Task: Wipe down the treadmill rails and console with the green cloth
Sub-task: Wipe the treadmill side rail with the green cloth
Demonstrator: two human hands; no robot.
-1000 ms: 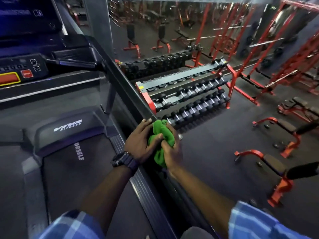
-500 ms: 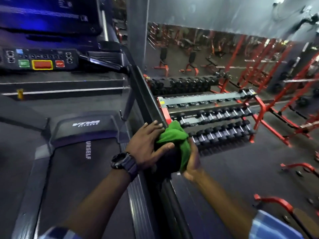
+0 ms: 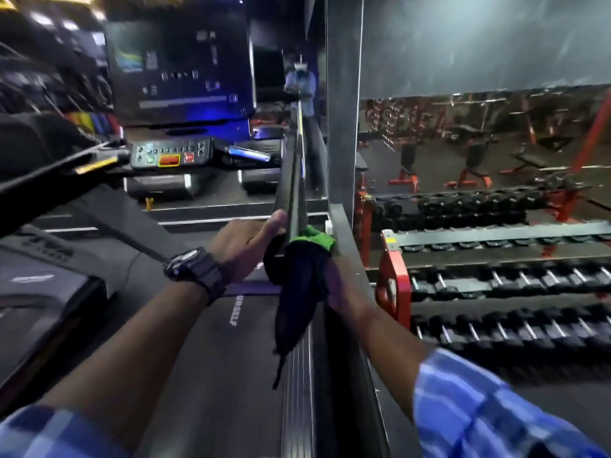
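Note:
The green cloth (image 3: 316, 240) is wrapped over the near end of the treadmill's black right handrail (image 3: 292, 180). Only the cloth's top shows green; the part hanging below looks dark in shadow. My right hand (image 3: 334, 285) grips the cloth from the right side, its fingers mostly hidden behind it. My left hand (image 3: 245, 246), with a black watch on the wrist, lies with straight fingers against the rail and cloth from the left, thumb pointing up along the rail. The console (image 3: 172, 154) with its red button and the dark screen (image 3: 180, 61) sit further ahead, blurred.
The treadmill belt (image 3: 211, 342) and ribbed side strip (image 3: 297, 391) run below my arms. A grey partition post (image 3: 342, 127) stands right of the rail. Beyond it is a red dumbbell rack (image 3: 393, 279). Another treadmill's handle (image 3: 49, 173) crosses at left.
My view has swung up and left toward the console. Both hands have slid forward with the cloth, which now sits on the black handrail's near end, mostly in shadow.

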